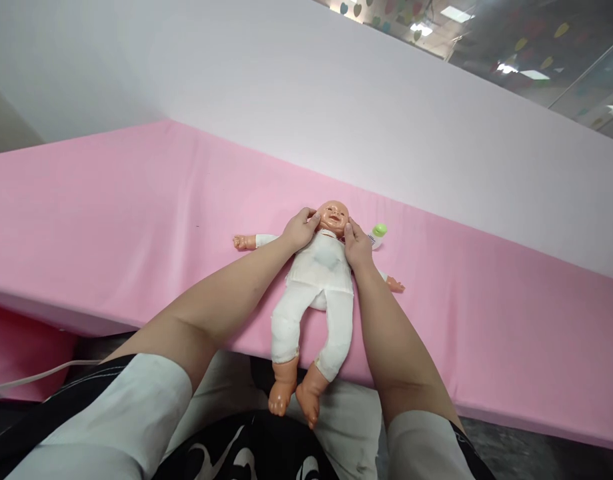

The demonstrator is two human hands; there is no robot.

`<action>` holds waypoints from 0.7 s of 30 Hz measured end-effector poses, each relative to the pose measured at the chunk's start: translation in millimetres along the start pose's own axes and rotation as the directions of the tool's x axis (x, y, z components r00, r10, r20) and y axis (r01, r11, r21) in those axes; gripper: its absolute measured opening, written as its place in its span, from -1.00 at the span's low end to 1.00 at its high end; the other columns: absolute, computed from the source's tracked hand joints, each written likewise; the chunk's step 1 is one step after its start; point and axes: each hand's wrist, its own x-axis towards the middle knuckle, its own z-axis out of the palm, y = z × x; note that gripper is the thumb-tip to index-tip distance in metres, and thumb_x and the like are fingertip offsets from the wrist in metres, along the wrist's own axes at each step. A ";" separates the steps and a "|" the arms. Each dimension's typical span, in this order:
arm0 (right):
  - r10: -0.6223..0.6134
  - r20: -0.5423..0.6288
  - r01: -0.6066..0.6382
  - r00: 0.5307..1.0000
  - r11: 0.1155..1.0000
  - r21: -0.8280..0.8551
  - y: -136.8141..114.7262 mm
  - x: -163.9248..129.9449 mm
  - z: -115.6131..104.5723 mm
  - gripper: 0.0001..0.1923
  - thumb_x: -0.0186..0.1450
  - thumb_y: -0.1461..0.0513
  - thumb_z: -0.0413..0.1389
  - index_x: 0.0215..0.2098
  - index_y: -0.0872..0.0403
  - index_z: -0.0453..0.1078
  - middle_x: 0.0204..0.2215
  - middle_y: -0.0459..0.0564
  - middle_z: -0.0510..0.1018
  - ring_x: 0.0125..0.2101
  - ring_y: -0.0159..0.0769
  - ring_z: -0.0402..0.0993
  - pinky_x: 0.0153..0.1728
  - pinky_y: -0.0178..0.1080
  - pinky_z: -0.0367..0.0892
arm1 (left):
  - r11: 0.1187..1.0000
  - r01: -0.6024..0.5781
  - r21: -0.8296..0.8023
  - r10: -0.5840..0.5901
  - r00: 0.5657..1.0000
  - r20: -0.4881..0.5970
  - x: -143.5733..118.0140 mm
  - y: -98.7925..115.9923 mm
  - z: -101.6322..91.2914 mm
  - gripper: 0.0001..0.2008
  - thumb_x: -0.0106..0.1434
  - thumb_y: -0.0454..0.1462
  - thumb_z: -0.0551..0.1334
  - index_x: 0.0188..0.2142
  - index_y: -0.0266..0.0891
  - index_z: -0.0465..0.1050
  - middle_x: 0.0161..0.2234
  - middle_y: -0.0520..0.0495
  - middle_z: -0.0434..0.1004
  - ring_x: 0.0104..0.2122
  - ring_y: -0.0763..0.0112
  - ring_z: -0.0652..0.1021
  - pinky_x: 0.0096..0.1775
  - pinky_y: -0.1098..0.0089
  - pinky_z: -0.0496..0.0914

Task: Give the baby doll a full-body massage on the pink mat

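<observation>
A baby doll (pixel 320 280) in white clothes lies on its back on the pink padded surface (pixel 136 220), its feet hanging over the near edge. My left hand (pixel 300 230) rests at the doll's left shoulder, fingertips touching the side of its head. My right hand (pixel 357 245) presses against the other shoulder, fingers up beside the cheek. Both hands frame the doll's head (pixel 333 216) without lifting it.
A small white bottle with a green cap (pixel 377 235) lies just right of the doll's head. A pale wall rises behind the pink surface. A thin white cable (pixel 31 380) runs at the lower left. My lap is below the edge.
</observation>
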 end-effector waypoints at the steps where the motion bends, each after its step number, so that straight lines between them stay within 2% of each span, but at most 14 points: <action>1: -0.011 0.013 0.011 1.000 1.000 -0.015 -2.8 -1.2 -1.1 -0.26 0.48 -0.23 -0.03 0.38 0.05 0.36 0.25 0.14 0.56 0.19 -0.09 0.55 0.26 0.01 0.41 | 1.000 -0.010 0.008 0.010 1.000 0.005 -1.0 1.5 -0.4 -0.54 0.46 0.08 0.13 0.09 -0.18 0.47 0.05 -0.15 0.65 0.01 0.17 0.62 0.07 0.18 0.45; 5: -0.001 0.080 0.008 0.997 0.996 -0.089 -15.8 -4.8 -5.6 -0.12 0.31 -0.22 0.25 0.41 0.07 0.29 0.18 0.24 0.60 -0.01 -0.02 0.66 0.15 0.03 0.49 | 0.998 -0.024 0.064 0.021 0.999 0.049 -4.8 8.2 -1.9 -0.30 0.24 0.12 0.37 0.24 -0.18 0.38 0.16 -0.17 0.60 0.04 0.10 0.61 0.05 0.18 0.47; 7: 0.016 0.072 -0.005 0.997 0.989 -0.145 -20.8 -5.4 -5.5 -0.10 0.26 -0.22 0.29 0.38 0.07 0.31 0.12 0.25 0.62 -0.08 -0.01 0.67 0.10 0.04 0.51 | 0.996 -0.029 0.090 0.023 0.998 0.063 -5.3 11.4 -2.7 -0.29 0.21 0.11 0.41 0.23 -0.18 0.40 0.14 -0.16 0.61 0.03 0.08 0.62 0.03 0.19 0.48; 10: 0.015 0.053 -0.004 0.998 0.976 -0.216 -23.4 -5.2 -2.9 -0.17 0.33 -0.22 0.22 0.36 0.09 0.33 0.07 0.26 0.65 -0.08 0.01 0.66 0.09 0.05 0.51 | 0.988 -0.056 0.143 0.046 0.997 0.067 -5.2 15.2 -4.0 -0.38 0.25 0.09 0.37 0.19 -0.17 0.48 0.10 -0.16 0.64 0.03 0.07 0.63 0.03 0.19 0.48; 14: 0.010 0.064 0.006 0.998 0.971 -0.238 -16.9 -2.9 -0.3 -0.22 0.42 -0.21 0.10 0.40 0.09 0.29 0.13 0.25 0.63 0.05 0.07 0.62 0.18 0.09 0.44 | 0.984 -0.069 0.162 0.057 0.995 0.076 -4.4 15.6 -5.8 -0.42 0.32 0.07 0.30 0.20 -0.20 0.50 0.10 -0.18 0.64 0.02 0.07 0.63 0.04 0.19 0.49; 18: 0.031 0.060 -0.020 0.998 0.982 -0.189 -5.6 1.5 -0.8 -0.22 0.48 -0.19 0.00 0.45 0.13 0.25 0.27 0.24 0.53 0.25 0.04 0.49 0.32 0.06 0.32 | 0.992 -0.052 0.112 0.045 0.997 0.062 -1.8 10.0 -5.1 -0.48 0.38 0.04 0.23 0.20 -0.17 0.52 0.12 -0.15 0.64 0.05 0.11 0.62 0.10 0.21 0.47; 21: 0.002 0.047 0.006 0.999 0.987 -0.162 -0.7 2.8 -1.0 -0.23 0.51 -0.22 -0.13 0.40 0.12 0.32 0.28 0.21 0.52 0.29 -0.03 0.45 0.35 0.02 0.29 | 0.998 -0.066 0.002 0.066 0.996 0.066 1.3 4.3 -2.3 -0.52 0.42 0.03 0.19 0.18 -0.14 0.56 0.10 -0.12 0.66 0.04 0.13 0.63 0.11 0.22 0.47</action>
